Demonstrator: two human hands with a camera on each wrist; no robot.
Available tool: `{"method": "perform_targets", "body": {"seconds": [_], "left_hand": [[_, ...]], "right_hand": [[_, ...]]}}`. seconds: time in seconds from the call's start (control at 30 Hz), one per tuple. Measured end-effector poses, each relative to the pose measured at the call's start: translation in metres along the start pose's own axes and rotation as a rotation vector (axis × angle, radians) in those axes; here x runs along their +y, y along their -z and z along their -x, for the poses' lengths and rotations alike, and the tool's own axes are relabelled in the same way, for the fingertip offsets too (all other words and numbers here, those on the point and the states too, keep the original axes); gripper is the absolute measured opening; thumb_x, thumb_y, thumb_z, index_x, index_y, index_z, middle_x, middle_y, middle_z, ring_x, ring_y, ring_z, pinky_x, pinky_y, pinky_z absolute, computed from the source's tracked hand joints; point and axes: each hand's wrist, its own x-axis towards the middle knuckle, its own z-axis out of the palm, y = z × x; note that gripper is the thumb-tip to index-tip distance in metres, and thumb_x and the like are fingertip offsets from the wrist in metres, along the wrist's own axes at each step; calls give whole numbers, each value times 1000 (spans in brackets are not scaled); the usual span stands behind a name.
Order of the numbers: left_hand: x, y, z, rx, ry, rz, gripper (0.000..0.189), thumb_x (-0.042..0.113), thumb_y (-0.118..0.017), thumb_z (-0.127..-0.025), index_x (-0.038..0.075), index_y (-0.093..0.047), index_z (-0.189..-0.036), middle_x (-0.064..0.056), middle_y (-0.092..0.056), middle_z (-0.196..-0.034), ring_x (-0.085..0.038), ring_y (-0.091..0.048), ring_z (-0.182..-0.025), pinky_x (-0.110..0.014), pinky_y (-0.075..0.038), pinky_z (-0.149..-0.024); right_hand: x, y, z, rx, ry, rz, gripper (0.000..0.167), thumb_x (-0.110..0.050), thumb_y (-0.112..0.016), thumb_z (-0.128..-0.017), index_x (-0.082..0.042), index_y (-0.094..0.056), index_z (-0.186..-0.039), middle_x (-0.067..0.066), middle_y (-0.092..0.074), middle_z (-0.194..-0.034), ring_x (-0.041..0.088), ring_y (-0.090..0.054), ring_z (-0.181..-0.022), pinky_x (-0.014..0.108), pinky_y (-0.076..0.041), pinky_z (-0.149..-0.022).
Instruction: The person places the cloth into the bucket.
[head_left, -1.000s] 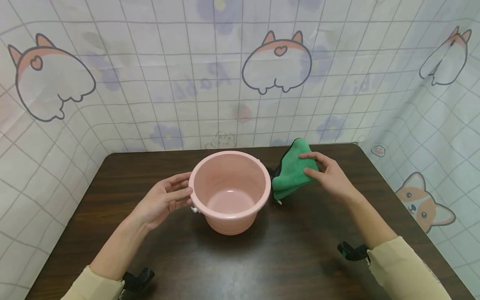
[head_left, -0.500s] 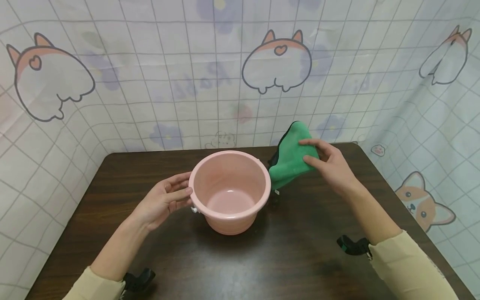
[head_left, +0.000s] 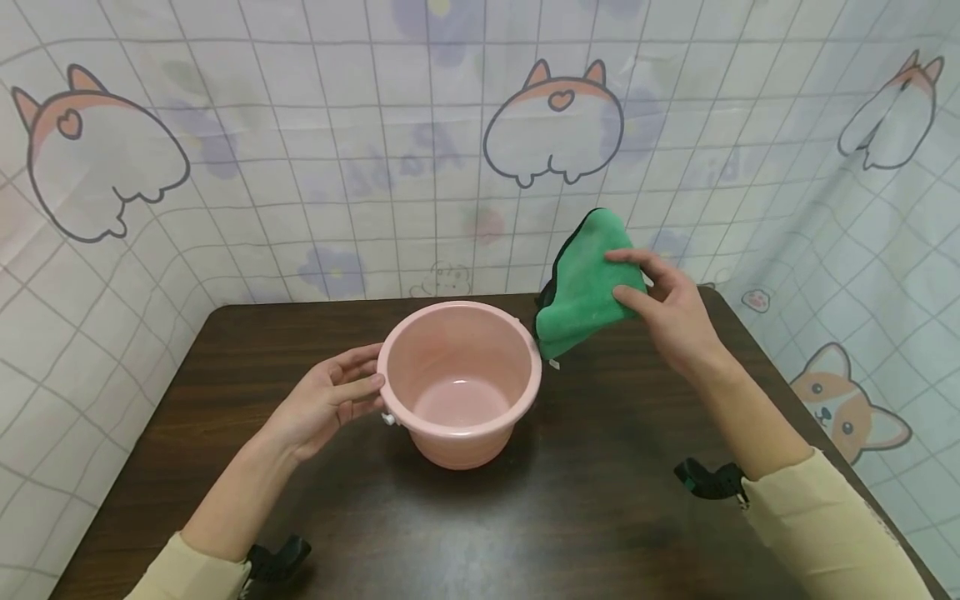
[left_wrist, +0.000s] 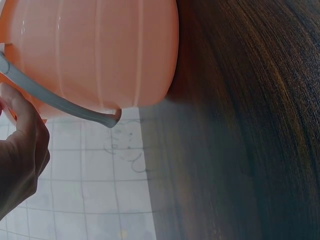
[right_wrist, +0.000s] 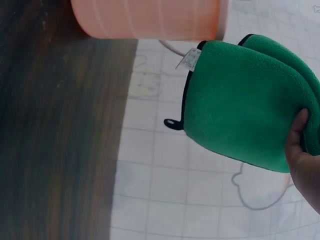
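A pink plastic bucket [head_left: 459,450] stands upright on the table, with nothing visible inside it. My left hand [head_left: 318,404] holds its rim from the left, thumb on the near side of the edge. In the left wrist view the bucket's grey handle [left_wrist: 60,102] hangs down along its ribbed wall. My right hand [head_left: 671,312] pinches a folded green cloth [head_left: 588,287] between thumb and fingers, lifted off the table just right of the bucket. Black edging, a white tag [right_wrist: 190,59] and a small black loop [right_wrist: 173,124] show on the cloth in the right wrist view.
The dark wood-grain table [head_left: 600,517] runs back to a white gridded curtain [head_left: 420,192] printed with cartoon dogs, which also closes off both sides. Black wrist-camera mounts [head_left: 708,481] sit near the sleeve cuffs, low over the tabletop.
My right hand has raised the green cloth from near tabletop height up beside the bucket's rim. The left hand and the bucket have stayed in place.
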Motion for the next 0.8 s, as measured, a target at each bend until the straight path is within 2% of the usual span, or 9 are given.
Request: {"method": "perform_targets", "body": {"seconds": [0.2, 0.47, 0.8], "left_hand": [[1, 0, 0, 2, -1, -2, 61, 3, -64, -102, -6, -33, -154, -21, -51, -135, -15, -69, -94, -29, -59, -88], [1, 1, 0, -2, 0, 4, 61, 2, -63, -102, -6, -33, -154, -16, -55, -130, -15, -69, -94, -29, -59, -87], [0, 0, 1, 4, 4, 4, 62, 3, -64, -102, -6, -33, -154, -19, -53, -132, -15, -69, -93, -29, -59, -88]], "right_hand": [[-10, -4, -3, 16, 44, -56, 33, 1, -59, -101, -10, -65, -132, 11, -42, -150, 21, -59, -110, 24, -54, -86], [-22, -9, -7, -5, 79, -82, 33, 3, -57, -102, -10, -64, -131, 12, -43, -146, 23, -58, -110, 25, -54, -86], [-31, -17, -11, -45, 119, -109, 36, 8, -56, -100, -8, -65, -131, 14, -46, -144, 25, -57, -108, 26, -55, -84]]}}
